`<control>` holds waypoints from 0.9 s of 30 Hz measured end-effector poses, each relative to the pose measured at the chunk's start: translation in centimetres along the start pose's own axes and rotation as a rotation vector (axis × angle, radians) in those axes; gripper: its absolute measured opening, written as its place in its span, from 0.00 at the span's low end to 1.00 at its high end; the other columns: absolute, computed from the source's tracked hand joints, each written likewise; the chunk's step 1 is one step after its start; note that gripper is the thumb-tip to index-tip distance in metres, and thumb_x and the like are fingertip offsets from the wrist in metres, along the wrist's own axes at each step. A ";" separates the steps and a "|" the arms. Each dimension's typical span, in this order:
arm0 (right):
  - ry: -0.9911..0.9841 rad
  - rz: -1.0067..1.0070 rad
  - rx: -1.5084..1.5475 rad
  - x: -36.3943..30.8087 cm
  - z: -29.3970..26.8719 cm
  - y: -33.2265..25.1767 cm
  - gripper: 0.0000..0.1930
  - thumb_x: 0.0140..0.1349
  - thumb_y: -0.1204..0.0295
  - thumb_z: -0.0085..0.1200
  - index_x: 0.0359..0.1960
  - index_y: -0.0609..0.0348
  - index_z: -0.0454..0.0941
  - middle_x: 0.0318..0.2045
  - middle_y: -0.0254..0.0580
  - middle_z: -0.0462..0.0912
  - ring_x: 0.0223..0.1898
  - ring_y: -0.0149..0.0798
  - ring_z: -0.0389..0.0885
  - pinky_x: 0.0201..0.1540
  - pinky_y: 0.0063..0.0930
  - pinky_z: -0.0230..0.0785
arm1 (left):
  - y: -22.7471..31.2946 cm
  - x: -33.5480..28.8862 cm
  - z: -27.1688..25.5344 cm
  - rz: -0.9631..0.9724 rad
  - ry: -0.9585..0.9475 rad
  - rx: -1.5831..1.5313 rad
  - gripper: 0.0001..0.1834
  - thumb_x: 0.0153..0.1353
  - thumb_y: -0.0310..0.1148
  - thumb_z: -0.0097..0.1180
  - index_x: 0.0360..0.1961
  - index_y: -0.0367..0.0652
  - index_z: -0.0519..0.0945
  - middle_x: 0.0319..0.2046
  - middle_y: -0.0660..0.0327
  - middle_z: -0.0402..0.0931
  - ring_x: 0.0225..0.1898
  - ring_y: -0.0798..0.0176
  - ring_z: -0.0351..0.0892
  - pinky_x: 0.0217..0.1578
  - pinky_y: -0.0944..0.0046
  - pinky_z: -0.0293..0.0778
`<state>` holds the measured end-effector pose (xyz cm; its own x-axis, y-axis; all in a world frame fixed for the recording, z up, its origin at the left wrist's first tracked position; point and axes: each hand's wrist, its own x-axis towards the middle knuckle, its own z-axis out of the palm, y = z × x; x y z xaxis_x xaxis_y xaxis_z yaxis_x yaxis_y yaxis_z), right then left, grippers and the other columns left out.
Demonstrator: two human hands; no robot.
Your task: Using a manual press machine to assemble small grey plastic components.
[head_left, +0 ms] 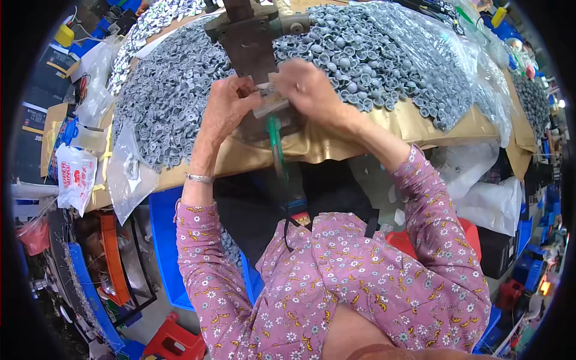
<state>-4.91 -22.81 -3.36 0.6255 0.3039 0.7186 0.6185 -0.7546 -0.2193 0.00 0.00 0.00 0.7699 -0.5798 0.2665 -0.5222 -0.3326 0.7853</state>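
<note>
In the middle of the bench stands a dark metal hand press point(249, 51), with a small pale metal fixture point(271, 107) under its ram. My left hand point(227, 107) is at the fixture's left side, fingers curled and pinched together; whatever is between them is hidden. On the other side my right hand point(309, 93) is close to the ram, its fingers smeared by motion. A green bar point(275, 135) sticks out toward me below the fixture. Small grey plastic pieces point(171, 90) are heaped to the left, and grey cup-shaped plastic parts point(360, 57) to the right.
Brown sheeting point(327, 141) covers the bench's front edge. Clear plastic film point(474, 78) lies over the right heap. A white printed bag point(77, 174) hangs at the left edge. Below are a blue bin point(168, 246) and a red plastic stool point(174, 343).
</note>
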 end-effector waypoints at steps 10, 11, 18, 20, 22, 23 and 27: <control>0.416 0.465 1.501 22.6 -9.6 3.5 0.24 0.74 0.44 0.49 0.33 0.53 0.76 0.18 0.29 0.72 0.17 0.31 0.69 0.21 0.27 0.60 | 0.4 0.6 -0.1 -0.004 -0.051 0.002 0.10 0.51 0.28 0.66 0.30 0.30 0.84 0.21 0.56 0.81 0.24 0.68 0.78 0.30 0.65 0.74; 0.503 0.328 1.374 21.7 -10.1 0.6 0.24 0.75 0.46 0.48 0.33 0.54 0.77 0.17 0.27 0.70 0.17 0.26 0.66 0.20 0.21 0.57 | 0.3 0.4 -0.4 -0.022 -0.058 -0.017 0.09 0.51 0.27 0.66 0.30 0.30 0.84 0.21 0.57 0.81 0.25 0.69 0.78 0.30 0.65 0.74; 0.477 -0.118 1.038 14.7 -12.5 -8.2 0.26 0.77 0.48 0.48 0.35 0.63 0.77 0.14 0.24 0.66 0.16 0.19 0.63 0.20 0.18 0.56 | 0.1 0.1 -0.3 -0.023 -0.077 -0.031 0.08 0.53 0.26 0.68 0.31 0.31 0.84 0.22 0.62 0.81 0.25 0.73 0.75 0.28 0.67 0.71; 0.409 0.070 0.946 17.7 -13.6 -5.8 0.25 0.76 0.48 0.49 0.35 0.61 0.77 0.16 0.27 0.69 0.18 0.22 0.68 0.21 0.20 0.61 | 0.2 0.2 -0.2 -0.043 -0.102 -0.077 0.07 0.54 0.26 0.67 0.29 0.31 0.84 0.21 0.64 0.79 0.25 0.75 0.73 0.27 0.69 0.68; 0.527 0.435 0.898 20.3 -11.7 -2.1 0.24 0.75 0.49 0.50 0.33 0.60 0.78 0.19 0.31 0.73 0.22 0.26 0.73 0.24 0.25 0.65 | -0.9 0.3 0.0 -0.045 -0.100 -0.119 0.04 0.55 0.24 0.66 0.29 0.33 0.84 0.21 0.68 0.78 0.24 0.78 0.70 0.25 0.71 0.63; 0.372 0.404 0.508 19.7 -12.1 5.8 0.25 0.73 0.51 0.53 0.36 0.65 0.81 0.25 0.39 0.82 0.28 0.34 0.81 0.32 0.32 0.72 | -0.2 1.4 1.2 -0.005 -0.119 -0.133 0.04 0.55 0.24 0.66 0.29 0.33 0.84 0.21 0.68 0.78 0.24 0.78 0.70 0.25 0.71 0.63; 0.181 0.408 0.075 8.9 -7.2 6.1 0.20 0.69 0.58 0.58 0.44 0.68 0.84 0.29 0.50 0.87 0.30 0.38 0.84 0.36 0.37 0.76 | -1.3 -2.1 -0.4 0.008 0.028 -0.101 0.02 0.57 0.23 0.64 0.29 0.34 0.83 0.21 0.70 0.77 0.25 0.80 0.70 0.25 0.73 0.63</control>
<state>1.00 -28.92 6.42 0.7361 -0.1210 0.6659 0.3755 -0.7456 -0.5506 -0.80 2.01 -1.38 0.7764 -0.5610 0.2873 -0.4899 -0.2504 0.8350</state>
